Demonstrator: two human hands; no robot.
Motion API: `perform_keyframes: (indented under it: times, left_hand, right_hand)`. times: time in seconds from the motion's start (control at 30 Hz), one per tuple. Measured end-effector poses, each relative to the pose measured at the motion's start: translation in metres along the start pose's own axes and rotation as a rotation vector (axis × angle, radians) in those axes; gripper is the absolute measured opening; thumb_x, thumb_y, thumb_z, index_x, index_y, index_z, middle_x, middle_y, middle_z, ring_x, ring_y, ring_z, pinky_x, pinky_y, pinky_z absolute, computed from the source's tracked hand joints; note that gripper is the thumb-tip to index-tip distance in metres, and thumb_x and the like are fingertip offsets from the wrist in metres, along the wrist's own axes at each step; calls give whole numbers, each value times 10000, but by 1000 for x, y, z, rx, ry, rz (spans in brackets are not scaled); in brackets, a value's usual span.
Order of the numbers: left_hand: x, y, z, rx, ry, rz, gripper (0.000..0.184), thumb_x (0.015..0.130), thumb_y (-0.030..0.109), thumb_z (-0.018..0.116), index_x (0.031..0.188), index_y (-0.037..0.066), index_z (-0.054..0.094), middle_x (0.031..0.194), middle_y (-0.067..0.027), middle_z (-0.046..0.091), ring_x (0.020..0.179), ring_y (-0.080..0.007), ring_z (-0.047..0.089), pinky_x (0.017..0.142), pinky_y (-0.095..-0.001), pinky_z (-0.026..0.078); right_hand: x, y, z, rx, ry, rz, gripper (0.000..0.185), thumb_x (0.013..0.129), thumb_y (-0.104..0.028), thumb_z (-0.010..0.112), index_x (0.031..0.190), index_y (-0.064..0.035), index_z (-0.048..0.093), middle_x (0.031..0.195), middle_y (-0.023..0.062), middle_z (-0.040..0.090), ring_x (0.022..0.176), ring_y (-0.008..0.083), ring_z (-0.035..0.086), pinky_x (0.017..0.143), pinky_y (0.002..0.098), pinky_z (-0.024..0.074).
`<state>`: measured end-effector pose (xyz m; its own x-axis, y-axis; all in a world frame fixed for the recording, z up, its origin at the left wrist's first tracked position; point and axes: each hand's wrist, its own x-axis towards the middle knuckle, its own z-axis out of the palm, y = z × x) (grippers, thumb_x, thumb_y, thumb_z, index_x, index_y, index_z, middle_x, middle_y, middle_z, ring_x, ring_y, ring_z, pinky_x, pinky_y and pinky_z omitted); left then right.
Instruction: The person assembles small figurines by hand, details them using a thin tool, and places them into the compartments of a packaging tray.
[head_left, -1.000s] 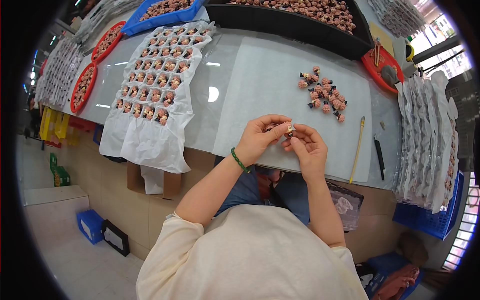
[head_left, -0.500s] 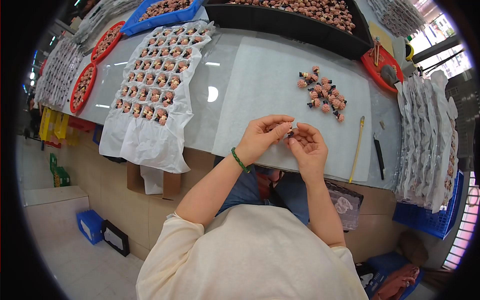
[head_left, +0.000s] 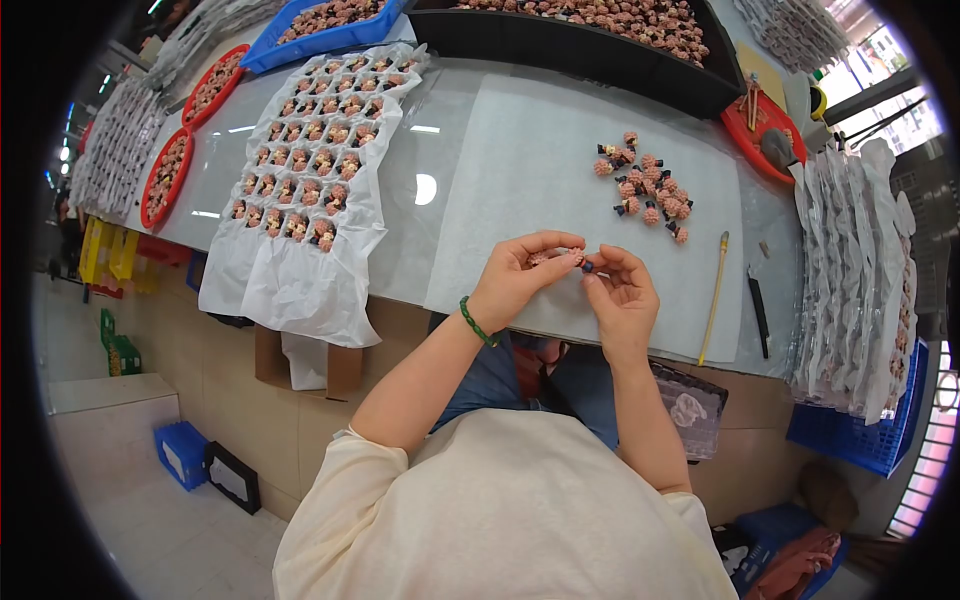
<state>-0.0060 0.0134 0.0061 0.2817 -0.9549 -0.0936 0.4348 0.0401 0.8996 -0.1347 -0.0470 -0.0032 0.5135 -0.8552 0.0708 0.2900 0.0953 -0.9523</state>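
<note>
My left hand (head_left: pixel 508 280), with a green beaded bracelet (head_left: pixel 478 322) on its wrist, pinches a small pink figurine (head_left: pixel 577 258) between thumb and fingers. Something pinkish also shows inside that palm, too covered to make out. At the figurine's dark blue end, my right hand (head_left: pixel 622 292) has its thumb and fingertips closed on it. Both hands are just above the white paper sheet (head_left: pixel 520 150) on the table. A loose group of similar figurines (head_left: pixel 655 185), with knobbly pink heads and dark bodies, lies beyond my right hand.
Left on the table is a white cushioned tray (head_left: pixel 290 290) with rows of figurines. A black bin (head_left: pixel 560 35), a blue tray (head_left: pixel 262 52) and red dishes (head_left: pixel 188 175) hold more. A brush (head_left: pixel 713 300) and black pen-like tool (head_left: pixel 758 315) lie right, beside stacked white trays (head_left: pixel 845 290).
The figurine has turned between my fingers, so its dark end now points right. My right hand has shifted slightly to the right. The things on the table have stayed put.
</note>
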Motion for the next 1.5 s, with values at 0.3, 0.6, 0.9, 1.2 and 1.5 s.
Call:
perform_keyframes:
  times: [0.3,0.6,0.9,1.2,1.5]
  left_hand:
    - [2,-1,-2,88,-39,-87,200,824,126,494,951,3,588,754,16,565,580,-30,396,512,-157,320]
    - [1,3,2,-192,-58,-86,300,836,124,463,1114,12,443,874,-40,531,691,-55,461,576,-182,367]
    - [4,-12,-2,-178,-40,-24,341,760,12,550,1077,2,424,890,-55,532,810,-118,530,747,-251,447]
    - [0,-16,2,-56,-62,121,309,740,-31,567,1037,-20,483,989,-86,524,875,-137,522,762,-271,459]
    - [-12,-17,2,-13,20,233,386,715,-60,579,1085,-16,479,908,-25,496,869,-112,501,787,-255,435]
  right_hand:
    - [-2,-1,1,-2,-10,-67,347,718,44,590,1047,15,484,932,74,539,845,116,515,763,227,426]
    - [0,-2,0,-20,81,-41,291,750,9,572,1033,18,505,951,69,539,839,109,513,749,221,420]
    - [-1,-1,-3,22,53,-43,260,745,25,565,999,21,512,934,68,540,827,105,517,729,217,422]
    - [-2,0,-3,7,36,-18,188,729,41,583,911,18,542,860,61,548,790,109,529,698,211,441]
    - [1,9,-7,-39,31,-43,143,833,-100,495,868,20,563,858,67,555,765,103,510,681,226,417]
